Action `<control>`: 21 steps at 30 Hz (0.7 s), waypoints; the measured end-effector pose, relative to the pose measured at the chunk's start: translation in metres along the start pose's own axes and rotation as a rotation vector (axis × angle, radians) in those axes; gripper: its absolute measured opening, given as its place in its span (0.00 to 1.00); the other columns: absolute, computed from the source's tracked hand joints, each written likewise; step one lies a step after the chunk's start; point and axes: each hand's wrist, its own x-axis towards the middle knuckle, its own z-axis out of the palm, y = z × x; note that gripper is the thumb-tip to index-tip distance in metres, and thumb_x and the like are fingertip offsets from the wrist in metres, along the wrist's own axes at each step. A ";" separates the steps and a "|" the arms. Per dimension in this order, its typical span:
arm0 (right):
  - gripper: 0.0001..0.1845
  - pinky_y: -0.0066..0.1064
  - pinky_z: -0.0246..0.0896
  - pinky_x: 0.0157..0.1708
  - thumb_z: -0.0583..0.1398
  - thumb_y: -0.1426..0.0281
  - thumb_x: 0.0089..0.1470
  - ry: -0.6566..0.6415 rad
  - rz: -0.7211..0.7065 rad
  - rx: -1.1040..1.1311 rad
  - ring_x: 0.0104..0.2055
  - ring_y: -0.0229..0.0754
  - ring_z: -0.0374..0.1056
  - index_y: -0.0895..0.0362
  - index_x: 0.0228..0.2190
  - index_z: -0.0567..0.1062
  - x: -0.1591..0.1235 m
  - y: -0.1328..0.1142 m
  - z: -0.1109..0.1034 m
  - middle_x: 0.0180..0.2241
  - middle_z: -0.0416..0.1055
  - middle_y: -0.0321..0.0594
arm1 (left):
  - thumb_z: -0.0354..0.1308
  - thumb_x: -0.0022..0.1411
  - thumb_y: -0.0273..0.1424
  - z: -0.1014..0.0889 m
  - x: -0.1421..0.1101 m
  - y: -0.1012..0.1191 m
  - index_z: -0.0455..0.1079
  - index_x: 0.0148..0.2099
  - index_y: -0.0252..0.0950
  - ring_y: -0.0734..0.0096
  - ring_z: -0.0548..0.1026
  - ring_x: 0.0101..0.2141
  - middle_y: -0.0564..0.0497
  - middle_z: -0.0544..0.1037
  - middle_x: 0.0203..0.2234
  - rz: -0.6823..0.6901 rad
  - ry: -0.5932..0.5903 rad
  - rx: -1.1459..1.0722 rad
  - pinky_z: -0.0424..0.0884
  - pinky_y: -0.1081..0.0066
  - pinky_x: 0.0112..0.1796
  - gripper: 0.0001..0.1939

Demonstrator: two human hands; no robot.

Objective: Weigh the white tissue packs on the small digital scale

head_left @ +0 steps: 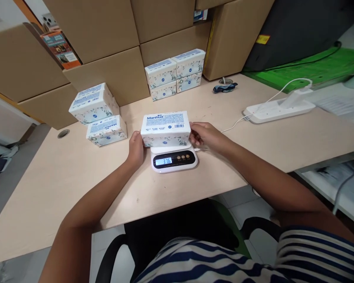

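Note:
A white pack of tissues (165,127) with blue "Manhua" print and a floral side is on a small white digital scale (174,167). The lit display shows digits that look like 376; any decimal point is hard to make out. My left hand (136,148) grips the pack's left end, with its fingertips partly hidden behind it. At the right end, my right hand (205,135) holds the pack with curled fingers. The pack covers most of the weighing plate.
Stacked tissue packs (106,129) stand at the left, and more packs (175,74) sit against cardboard boxes (106,74) at the back. On the right lie a dark bundled item (225,87) and a white power strip (279,110) with a cable. A chair armrest (113,255) is below the table edge.

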 end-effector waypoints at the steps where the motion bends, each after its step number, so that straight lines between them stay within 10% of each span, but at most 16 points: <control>1: 0.27 0.24 0.49 0.17 0.60 0.64 0.77 0.003 0.004 -0.008 0.16 0.32 0.58 0.54 0.22 0.73 0.000 0.000 -0.001 0.17 0.69 0.35 | 0.73 0.65 0.47 0.003 -0.004 0.003 0.61 0.31 0.42 0.76 0.62 0.21 0.60 0.62 0.21 -0.028 0.038 -0.027 0.59 0.75 0.24 0.26; 8: 0.23 0.23 0.55 0.20 0.64 0.73 0.72 0.155 -0.065 -0.117 0.18 0.31 0.60 0.53 0.22 0.73 0.005 0.004 -0.007 0.17 0.69 0.32 | 0.58 0.65 0.21 0.016 -0.023 0.022 0.57 0.24 0.39 0.78 0.52 0.19 0.60 0.53 0.17 -0.093 -0.072 -0.048 0.52 0.76 0.24 0.19; 16: 0.28 0.29 0.64 0.24 0.67 0.45 0.72 0.186 -0.110 -0.037 0.22 0.37 0.68 0.52 0.29 0.77 0.019 0.020 -0.012 0.20 0.74 0.36 | 0.60 0.70 0.24 0.016 -0.019 0.020 0.58 0.26 0.39 0.79 0.52 0.19 0.60 0.53 0.17 -0.146 -0.066 0.001 0.52 0.75 0.24 0.20; 21: 0.19 0.29 0.64 0.24 0.70 0.58 0.68 0.179 -0.067 0.013 0.22 0.37 0.67 0.52 0.27 0.76 0.025 0.024 -0.010 0.21 0.74 0.36 | 0.58 0.71 0.22 0.018 -0.018 0.020 0.58 0.26 0.39 0.78 0.52 0.20 0.59 0.54 0.17 -0.147 -0.049 0.030 0.52 0.74 0.25 0.20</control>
